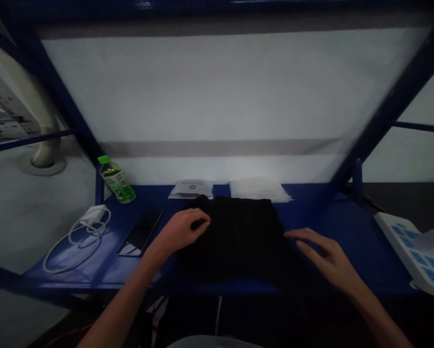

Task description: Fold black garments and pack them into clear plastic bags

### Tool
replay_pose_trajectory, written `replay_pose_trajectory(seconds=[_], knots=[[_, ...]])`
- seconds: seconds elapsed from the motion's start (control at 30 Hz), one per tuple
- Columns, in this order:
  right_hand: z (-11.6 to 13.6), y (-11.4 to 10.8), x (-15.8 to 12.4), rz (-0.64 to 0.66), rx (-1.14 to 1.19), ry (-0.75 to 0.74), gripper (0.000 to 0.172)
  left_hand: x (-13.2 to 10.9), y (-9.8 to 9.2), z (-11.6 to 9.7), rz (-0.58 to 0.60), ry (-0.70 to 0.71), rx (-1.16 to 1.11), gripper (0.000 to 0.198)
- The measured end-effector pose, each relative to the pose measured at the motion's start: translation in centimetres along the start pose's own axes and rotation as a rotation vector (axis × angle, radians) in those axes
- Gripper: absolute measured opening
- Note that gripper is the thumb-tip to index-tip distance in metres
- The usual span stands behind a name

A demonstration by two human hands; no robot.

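Observation:
A folded black garment (236, 237) lies in the middle of the blue bench top (93, 261). My left hand (180, 231) rests on the garment's left edge, its fingers curled into the black cloth. My right hand (321, 253) hovers at the garment's right edge with fingers spread apart, and it holds nothing. Behind the garment lie a white packet with a round dark label (191, 188) and a stack of translucent white plastic bags (258, 189). The garment's lower part fades into shadow, so its shape there is hard to make out.
On the left stand a green-capped plastic bottle (117, 180), a black smartphone (140, 232) and a white charger with coiled cable (91, 224). A white panel with blue squares (416, 253) sits at the right edge. Blue steel uprights (358, 181) frame the bench.

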State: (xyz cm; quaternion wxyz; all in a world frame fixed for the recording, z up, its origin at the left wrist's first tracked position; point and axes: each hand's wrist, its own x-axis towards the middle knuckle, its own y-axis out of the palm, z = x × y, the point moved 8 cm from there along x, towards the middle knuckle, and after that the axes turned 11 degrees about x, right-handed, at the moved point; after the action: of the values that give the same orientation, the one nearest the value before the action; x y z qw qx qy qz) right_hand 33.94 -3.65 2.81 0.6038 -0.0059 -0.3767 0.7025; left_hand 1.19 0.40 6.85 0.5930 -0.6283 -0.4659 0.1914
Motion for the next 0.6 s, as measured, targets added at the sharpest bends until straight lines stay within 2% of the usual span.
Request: replay_pose_trajectory(seconds=[0.13, 0.17, 0.23, 0.3, 0.37, 0.53, 0.6], knots=[[-1.9, 0.9, 2.5, 0.089, -0.275, -0.058, 0.052, 4.1, 2.7, 0.3, 0.091, 0.068, 0.061, 0.032], [-2.3, 1.3, 3.0, 0.123, -0.315, -0.075, 0.053, 4.7, 3.5, 0.3, 0.119, 0.083, 0.084, 0.036], [-3.1, 2.1, 3.6, 0.170, -0.350, -0.100, 0.044, 5.7, 4.7, 0.3, 0.160, 0.108, 0.122, 0.037], [-3.8, 2.5, 4.2, 0.180, -0.321, -0.107, 0.032, 6.3, 5.2, 0.3, 0.159, 0.112, 0.131, 0.031], [-4.4, 2.3, 5.1, 0.142, -0.256, -0.078, 0.028, 6.9, 5.0, 0.6, 0.132, 0.069, 0.118, 0.027], [-6.6, 0.4, 8.9, -0.096, -0.157, 0.092, 0.028, 9.3, 4.6, 2.5, 0.094, -0.092, 0.127, 0.028], [-7.2, 0.3, 10.6, -0.141, -0.161, 0.109, 0.028, 10.6, 4.7, 3.5, 0.078, -0.150, 0.146, 0.027]])
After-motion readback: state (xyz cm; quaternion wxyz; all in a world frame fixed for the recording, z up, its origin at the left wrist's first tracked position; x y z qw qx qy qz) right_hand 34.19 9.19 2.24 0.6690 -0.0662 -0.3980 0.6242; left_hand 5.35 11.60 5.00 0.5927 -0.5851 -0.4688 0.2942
